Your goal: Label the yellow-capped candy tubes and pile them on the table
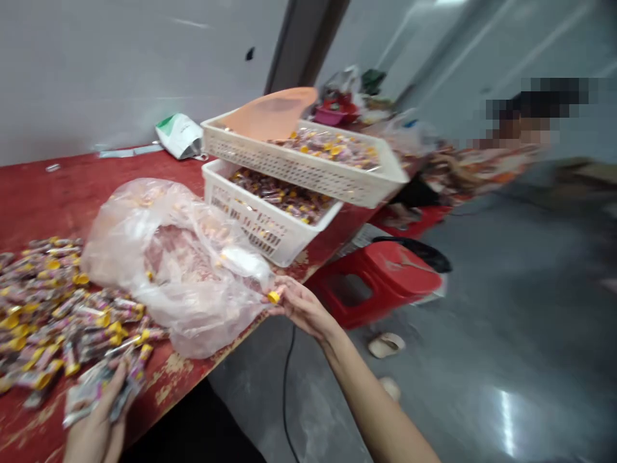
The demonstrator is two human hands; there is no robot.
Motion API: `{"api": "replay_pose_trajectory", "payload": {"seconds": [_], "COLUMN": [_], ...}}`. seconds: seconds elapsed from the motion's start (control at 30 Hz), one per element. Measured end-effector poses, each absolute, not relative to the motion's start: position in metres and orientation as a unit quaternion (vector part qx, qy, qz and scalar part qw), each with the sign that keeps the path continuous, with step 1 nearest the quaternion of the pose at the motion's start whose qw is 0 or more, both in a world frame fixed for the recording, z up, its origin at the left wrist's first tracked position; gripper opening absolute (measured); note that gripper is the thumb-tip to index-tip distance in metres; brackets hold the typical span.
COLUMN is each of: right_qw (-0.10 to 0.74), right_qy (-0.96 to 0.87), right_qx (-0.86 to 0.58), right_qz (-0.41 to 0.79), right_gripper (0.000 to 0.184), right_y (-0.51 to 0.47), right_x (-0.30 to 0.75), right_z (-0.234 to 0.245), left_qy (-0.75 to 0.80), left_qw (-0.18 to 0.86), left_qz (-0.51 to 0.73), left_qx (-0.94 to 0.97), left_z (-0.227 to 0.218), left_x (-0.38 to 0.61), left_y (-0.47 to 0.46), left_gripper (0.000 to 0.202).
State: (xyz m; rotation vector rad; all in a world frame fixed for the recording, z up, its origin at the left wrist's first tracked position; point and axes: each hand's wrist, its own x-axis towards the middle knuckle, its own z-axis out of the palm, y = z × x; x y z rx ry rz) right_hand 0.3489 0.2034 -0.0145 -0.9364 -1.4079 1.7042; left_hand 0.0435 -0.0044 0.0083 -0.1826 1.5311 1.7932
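My right hand (299, 307) reaches to the table's edge and pinches the rim of a crumpled clear plastic bag (183, 263), with a small yellow cap at its fingertips. My left hand (99, 421) at the bottom left is closed on a bundle of small wrapped sachets (103, 382) with pink and yellow ends. A heap of the same sachets (48, 302) lies on the red table (62, 193) to the left of the bag.
Two white slotted baskets (299, 170) holding packets are stacked askew at the table's far right, with an orange tray (270, 112) behind. A red plastic stool (380, 276) stands on the grey floor. Another person (501, 151) sits at the back right.
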Motion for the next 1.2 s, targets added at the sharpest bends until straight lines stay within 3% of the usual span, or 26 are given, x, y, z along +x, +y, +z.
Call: {"api": "replay_pose_trajectory", "payload": {"seconds": [0.13,0.27,0.37,0.5,0.6,0.77,0.93,1.1,1.2], "right_qw": [0.283,0.251,0.265,0.240,0.226,0.198,0.254,0.224,0.234], "right_qy": [-0.545,-0.648,-0.707,-0.740,-0.680,-0.497,-0.541,-0.568,-0.674], "right_qx": [-0.310,-0.275,-0.270,-0.268,-0.266,-0.278,-0.303,-0.255,-0.228], "right_qz": [0.726,0.665,0.598,0.569,0.645,0.798,0.742,0.750,0.663], "right_gripper": [0.044,0.023,0.029,0.024,0.023,0.037,0.030,0.029,0.025], "right_y": [0.127,0.064,0.040,0.031,0.027,0.016,0.017,0.020,0.019], "right_x": [0.272,0.210,0.182,0.168,0.161,0.128,0.098,0.110,0.127], "right_z": [0.002,-0.008,-0.019,-0.019,-0.015,-0.020,-0.027,-0.023,-0.018], "left_qy": [0.545,0.514,0.498,0.481,0.478,0.496,0.495,0.484,0.477], "left_qw": [0.357,0.294,0.288,0.303,0.299,0.270,0.281,0.256,0.270], "left_qz": [0.748,0.790,0.801,0.804,0.812,0.816,0.810,0.817,0.814], "left_qx": [-0.126,-0.157,-0.166,-0.175,-0.154,-0.121,-0.142,-0.180,-0.193], "left_z": [0.012,0.012,0.013,0.014,0.011,0.002,-0.002,-0.004,-0.005], "left_x": [0.052,0.043,0.034,0.027,0.026,0.030,0.032,0.023,0.017], "left_y": [0.007,-0.001,-0.016,-0.035,-0.043,-0.050,-0.053,-0.053,-0.053], "left_gripper": [0.024,0.034,0.037,0.036,0.035,0.040,0.040,0.040,0.039]}}
